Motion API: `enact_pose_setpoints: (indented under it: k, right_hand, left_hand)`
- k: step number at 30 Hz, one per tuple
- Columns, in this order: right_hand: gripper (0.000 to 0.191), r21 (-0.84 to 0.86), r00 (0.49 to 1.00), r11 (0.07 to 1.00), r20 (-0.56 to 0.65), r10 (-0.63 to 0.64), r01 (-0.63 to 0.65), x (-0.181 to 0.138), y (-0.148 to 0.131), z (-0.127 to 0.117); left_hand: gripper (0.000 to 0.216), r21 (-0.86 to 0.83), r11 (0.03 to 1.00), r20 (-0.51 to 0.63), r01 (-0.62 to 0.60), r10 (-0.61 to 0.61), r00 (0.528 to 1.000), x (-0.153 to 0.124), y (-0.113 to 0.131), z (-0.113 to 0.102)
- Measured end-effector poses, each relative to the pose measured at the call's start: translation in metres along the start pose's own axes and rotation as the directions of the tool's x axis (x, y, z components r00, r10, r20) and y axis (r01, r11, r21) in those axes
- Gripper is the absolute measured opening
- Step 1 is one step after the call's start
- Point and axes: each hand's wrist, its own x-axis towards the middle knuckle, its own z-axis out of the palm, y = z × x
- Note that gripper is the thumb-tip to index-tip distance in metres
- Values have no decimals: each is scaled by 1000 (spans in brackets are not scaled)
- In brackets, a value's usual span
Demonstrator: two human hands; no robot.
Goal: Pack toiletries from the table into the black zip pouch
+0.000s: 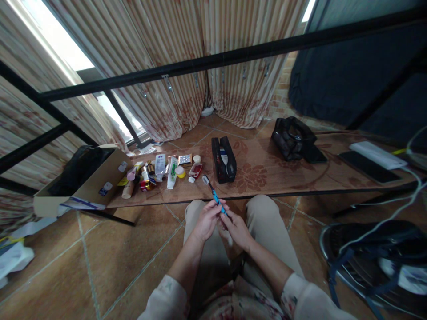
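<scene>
Both hands meet above my knees, holding a blue toothbrush (213, 192) whose white head points up and away toward the table. My left hand (207, 218) is closed round the handle from the left. My right hand (236, 227) pinches the handle's lower end from the right. Just beyond the brush head stands an open black toiletry pouch (223, 165) on the low wooden table (267, 178).
Several small tubes and bottles (160, 171) lie on the table's left part, next to an open cardboard box (96, 186). A black bag (292, 138), a dark phone (368, 166) and a white power bank (376, 154) sit further right. A chair with cables (373, 253) stands at my right.
</scene>
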Motion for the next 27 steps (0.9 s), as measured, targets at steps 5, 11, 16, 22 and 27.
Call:
enact_pose_setpoints:
  k: [5, 11, 16, 22, 27]
  right_hand:
    - [44, 9, 1000, 1000, -3, 20, -20, 0, 2, 0]
    - [44, 6, 1000, 1000, -14, 3, -3, -2, -2, 2]
    - [44, 40, 999, 999, -39, -13, 15, -3, -13, 1]
    - [43, 74, 985, 997, -171, -23, 36, -2, -20, -7]
    - [46, 138, 951, 989, -309, -3, 48, 10, -28, -21]
  left_hand:
    - [33, 0, 1000, -3, -12, 12, 1000, 0, 0, -1]
    - [35, -15, 1000, 7, -4, 4, 1000, -1, 1, 0]
    - [38, -24, 999, 5, -26, 26, 1000, 0, -1, 0]
    - [40, -49, 998, 38, -40, 41, 998, -1, -1, 1]
    - [37, -56, 998, 6, -19, 20, 1000, -3, 1, 1]
